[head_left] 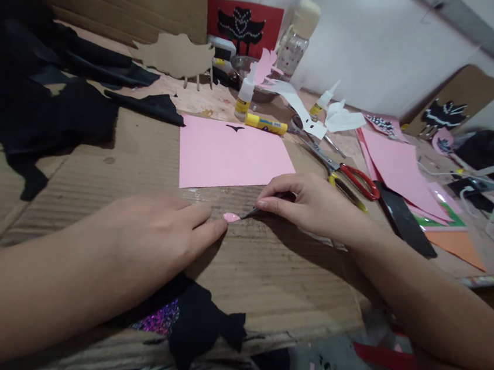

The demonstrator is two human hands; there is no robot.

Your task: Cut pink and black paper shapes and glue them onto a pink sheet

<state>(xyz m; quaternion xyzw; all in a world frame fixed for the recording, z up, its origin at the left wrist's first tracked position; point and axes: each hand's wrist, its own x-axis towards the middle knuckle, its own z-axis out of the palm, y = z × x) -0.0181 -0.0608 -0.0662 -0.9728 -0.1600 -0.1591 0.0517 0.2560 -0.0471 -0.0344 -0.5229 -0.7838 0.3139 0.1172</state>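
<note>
On the corrugated cardboard [289, 289] lies a small pink paper oval [231, 217] with tiny pale dots. My left hand [154, 228] has its fingers bent, a fingertip against the oval's left end; the hand is slightly blurred. Dark pointed tweezers [250, 213] are pinched in my right hand [307, 203], and their tip reaches the oval's right end. Just behind both hands is a pink paper sheet [232, 157] bearing a small black cut-out [235, 128] near its far edge. Black fabric with purple sequins [160, 317] lies below my left wrist.
A yellow glue stick [266, 124], a glue bottle [244, 97] and red-handled scissors [359, 182] sit behind the sheet. Pink sheets [401, 172] are stacked at right. Black fabric [73, 111] covers the left. A red card [270, 28] leans at the wall.
</note>
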